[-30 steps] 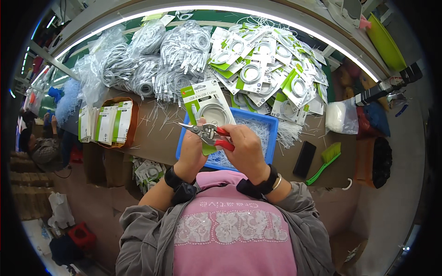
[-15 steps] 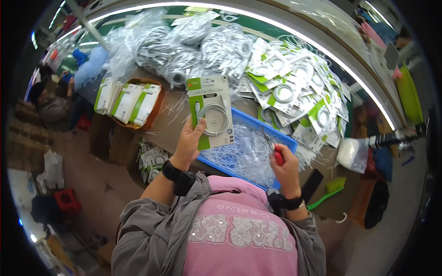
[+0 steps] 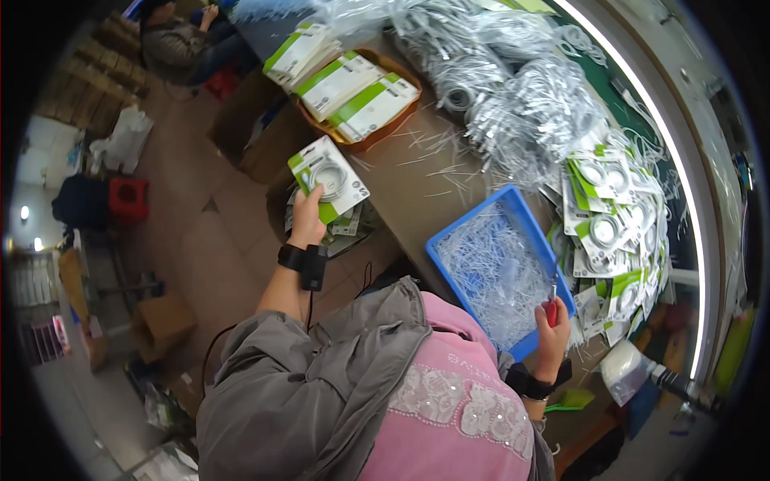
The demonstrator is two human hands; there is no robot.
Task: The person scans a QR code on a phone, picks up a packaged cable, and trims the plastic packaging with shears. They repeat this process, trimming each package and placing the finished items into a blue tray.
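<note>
My left hand grips a carded cable pack by its lower left edge, thumb on the front. The white and green card carries a coiled white cable. It is over an open carton of similar packs, partly hidden by the hand and card. My right hand is closed round a pair of red-handled scissors, their narrow metal blades pointing away from me. They are over the right side of a blue tray filled with thin white plastic strips and some clear plastic.
An orange-brown bin of upright cards stands on the table edge. Bagged white cables lie behind the tray, with a heap of carded cable packs at the right. A green brush lies near my right wrist. Another person sits far left.
My view has turned left. My left hand has moved the cable pack from in front of me, leftward past the table edge, over the carton. The right hand keeps the scissors by the tray.
</note>
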